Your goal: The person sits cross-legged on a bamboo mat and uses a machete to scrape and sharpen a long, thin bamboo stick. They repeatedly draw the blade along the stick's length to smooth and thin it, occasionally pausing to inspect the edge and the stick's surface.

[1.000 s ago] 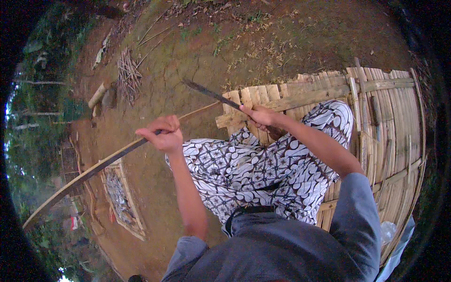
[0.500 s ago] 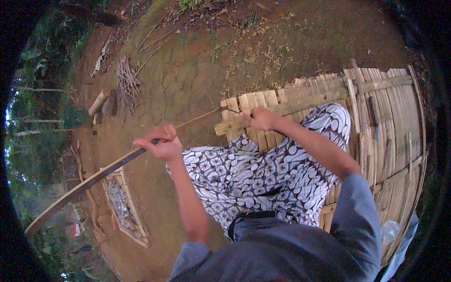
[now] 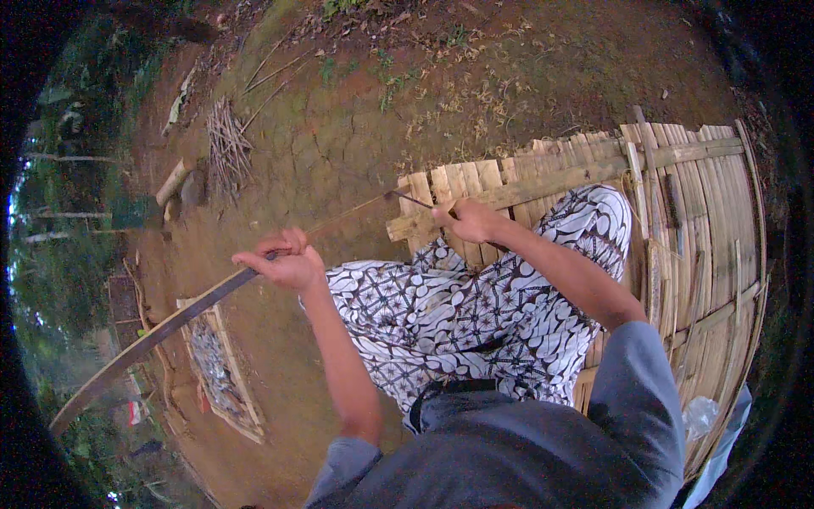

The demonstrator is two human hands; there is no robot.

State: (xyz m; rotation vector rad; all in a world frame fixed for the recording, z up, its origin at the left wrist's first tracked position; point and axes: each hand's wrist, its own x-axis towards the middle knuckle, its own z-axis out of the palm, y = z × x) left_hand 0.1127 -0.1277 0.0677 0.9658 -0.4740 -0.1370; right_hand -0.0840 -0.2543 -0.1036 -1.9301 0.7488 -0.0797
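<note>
A long bamboo strip (image 3: 161,329), dark on its face and pale along one edge, bows from the lower left up to my left hand (image 3: 287,261). My left fingers are closed around it, thumb pointing left. Past that hand, its thin pale length runs on toward the right. My right hand (image 3: 469,220) is closed on a slim dark tool that looks like a knife (image 3: 414,201), its handle hidden by the fingers. The tool's far end meets or overlaps the strip's thin part just off the slatted platform's corner; I cannot tell whether they touch.
I sit on a bamboo-slat platform (image 3: 721,212), patterned cloth over my legs. Loose bamboo pieces and a clear plastic bag (image 3: 700,417) lie on it at right. On the earth at left are a stick bundle (image 3: 227,148), a short log (image 3: 174,182) and a framed tray (image 3: 246,411).
My left hand has shifted slightly left with the bamboo strip. The knife-like tool's tip has moved a little left along the strip's thin part, and my right hand has barely moved.
</note>
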